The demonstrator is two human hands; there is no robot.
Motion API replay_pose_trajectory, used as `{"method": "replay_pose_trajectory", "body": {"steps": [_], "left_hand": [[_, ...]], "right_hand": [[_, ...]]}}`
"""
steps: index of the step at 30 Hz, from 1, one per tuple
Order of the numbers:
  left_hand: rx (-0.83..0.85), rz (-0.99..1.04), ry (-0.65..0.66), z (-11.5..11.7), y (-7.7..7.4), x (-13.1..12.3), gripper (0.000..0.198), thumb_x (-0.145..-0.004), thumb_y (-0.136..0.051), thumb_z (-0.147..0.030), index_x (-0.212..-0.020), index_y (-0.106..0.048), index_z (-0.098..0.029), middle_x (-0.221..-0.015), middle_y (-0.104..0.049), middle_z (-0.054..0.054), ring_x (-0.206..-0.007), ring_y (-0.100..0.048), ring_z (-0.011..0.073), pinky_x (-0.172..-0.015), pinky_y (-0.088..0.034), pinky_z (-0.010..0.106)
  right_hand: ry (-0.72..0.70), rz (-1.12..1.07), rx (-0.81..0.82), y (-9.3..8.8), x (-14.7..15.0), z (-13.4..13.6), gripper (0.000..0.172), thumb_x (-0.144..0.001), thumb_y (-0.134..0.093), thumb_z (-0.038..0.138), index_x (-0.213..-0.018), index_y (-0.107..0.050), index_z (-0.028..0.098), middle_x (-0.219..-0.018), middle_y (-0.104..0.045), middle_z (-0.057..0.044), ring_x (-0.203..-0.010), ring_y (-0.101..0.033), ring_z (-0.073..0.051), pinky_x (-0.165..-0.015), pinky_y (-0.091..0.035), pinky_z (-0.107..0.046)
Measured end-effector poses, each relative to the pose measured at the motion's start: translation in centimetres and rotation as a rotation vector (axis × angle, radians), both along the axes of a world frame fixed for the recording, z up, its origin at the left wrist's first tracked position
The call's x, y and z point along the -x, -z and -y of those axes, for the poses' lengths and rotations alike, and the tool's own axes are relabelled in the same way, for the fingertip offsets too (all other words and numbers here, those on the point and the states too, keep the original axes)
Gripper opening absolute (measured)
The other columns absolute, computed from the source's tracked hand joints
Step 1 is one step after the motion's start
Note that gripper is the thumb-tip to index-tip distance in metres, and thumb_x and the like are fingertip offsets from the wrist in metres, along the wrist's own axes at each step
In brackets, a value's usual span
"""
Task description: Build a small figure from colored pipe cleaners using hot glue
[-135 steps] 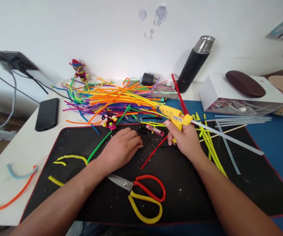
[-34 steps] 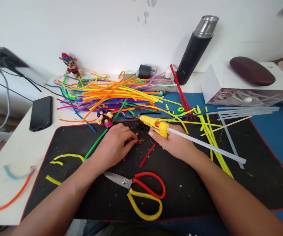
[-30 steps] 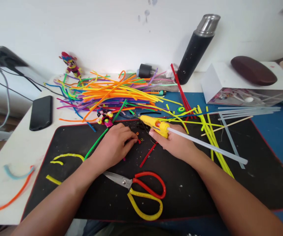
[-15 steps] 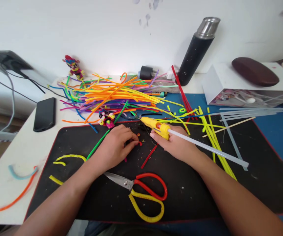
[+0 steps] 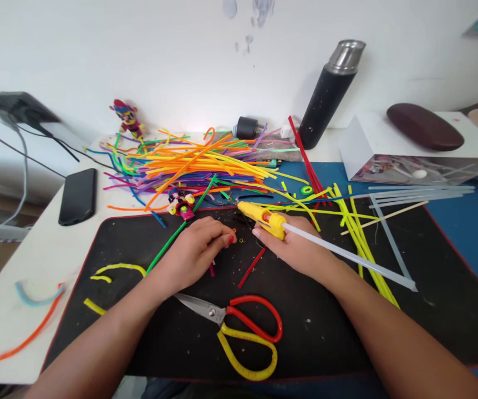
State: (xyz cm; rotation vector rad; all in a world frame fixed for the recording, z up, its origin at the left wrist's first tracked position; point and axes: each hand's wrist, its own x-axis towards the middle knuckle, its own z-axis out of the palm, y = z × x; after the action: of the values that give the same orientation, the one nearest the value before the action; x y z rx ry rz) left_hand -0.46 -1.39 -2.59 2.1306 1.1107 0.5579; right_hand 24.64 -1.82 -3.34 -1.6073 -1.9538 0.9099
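My right hand (image 5: pixel 295 244) is closed around a yellow hot glue gun (image 5: pixel 262 217), whose nozzle points left and whose long clear glue stick (image 5: pixel 347 255) sticks out toward the lower right. My left hand (image 5: pixel 199 244) pinches a small red piece of pipe cleaner (image 5: pixel 231 239) between thumb and fingertips. Just beyond that hand rests a small pipe-cleaner figure (image 5: pixel 182 205) in magenta, yellow and black. A short red pipe cleaner (image 5: pixel 251 267) lies on the black mat (image 5: pixel 326 332) between my hands. Scissors (image 5: pixel 222 318) with one red and one yellow handle lie nearer to me.
Behind the mat spreads a heap of colourful pipe cleaners (image 5: pixel 206 160). A second figure (image 5: pixel 127 117) and a black flask (image 5: pixel 326 100) stand by the wall. A phone (image 5: pixel 78 195) lies left; a white box (image 5: pixel 388 141) and several loose glue sticks (image 5: pixel 422 194) are on the right.
My left fingertips have closed on the small red piece and lifted it slightly off the mat. The right hand keeps the glue gun in nearly the same place. The view has shifted slightly.
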Motion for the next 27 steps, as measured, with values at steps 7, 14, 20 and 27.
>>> {"method": "replay_pose_trajectory", "body": {"steps": [7, 14, 20, 27], "left_hand": [[0.182, 0.158, -0.170, 0.3, -0.1, -0.6, 0.029, -0.106, -0.052, -0.036, -0.103, -0.076, -0.021, -0.086, -0.077, 0.002, -0.078, -0.072, 0.0168, -0.072, -0.056, 0.026], [-0.214, 0.078, -0.275, 1.2, 0.1, -1.6, 0.016, -0.099, -0.065, -0.032, -0.089, -0.069, -0.021, -0.078, -0.071, 0.000, -0.070, -0.065, 0.0156, -0.068, -0.050, 0.028], [-0.494, -0.015, -0.228, 1.5, 0.4, -1.5, 0.017, -0.102, -0.062, -0.029, -0.088, -0.067, -0.021, -0.074, -0.070, 0.000, -0.069, -0.063, 0.0172, -0.069, -0.047, 0.031], [-0.611, -0.097, -0.217, 1.8, 0.5, -1.4, 0.023, -0.104, -0.059, -0.032, -0.087, -0.067, -0.021, -0.069, -0.071, 0.001, -0.061, -0.063, 0.0156, -0.064, -0.045, 0.030]], "right_hand": [[0.075, -0.305, 0.194, -0.4, 0.0, 0.3, 0.039, -0.100, -0.060, 0.052, -0.101, -0.077, 0.017, -0.049, -0.059, 0.003, -0.046, -0.059, -0.016, -0.054, -0.047, -0.028], [0.077, -0.556, 0.296, -1.0, 1.2, 0.5, 0.036, -0.092, -0.067, 0.055, -0.089, -0.066, 0.019, -0.051, -0.061, 0.004, -0.041, -0.056, -0.013, -0.044, -0.042, -0.024], [0.057, -0.627, 0.367, -0.8, 2.2, 1.0, 0.044, -0.088, -0.069, 0.064, -0.082, -0.062, 0.020, -0.052, -0.061, 0.004, -0.041, -0.056, -0.012, -0.042, -0.040, -0.023], [0.021, -0.630, 0.375, -0.4, 2.9, 1.4, 0.048, -0.087, -0.069, 0.068, -0.089, -0.063, 0.020, -0.051, -0.060, 0.005, -0.040, -0.055, -0.013, -0.041, -0.040, -0.023]]}}
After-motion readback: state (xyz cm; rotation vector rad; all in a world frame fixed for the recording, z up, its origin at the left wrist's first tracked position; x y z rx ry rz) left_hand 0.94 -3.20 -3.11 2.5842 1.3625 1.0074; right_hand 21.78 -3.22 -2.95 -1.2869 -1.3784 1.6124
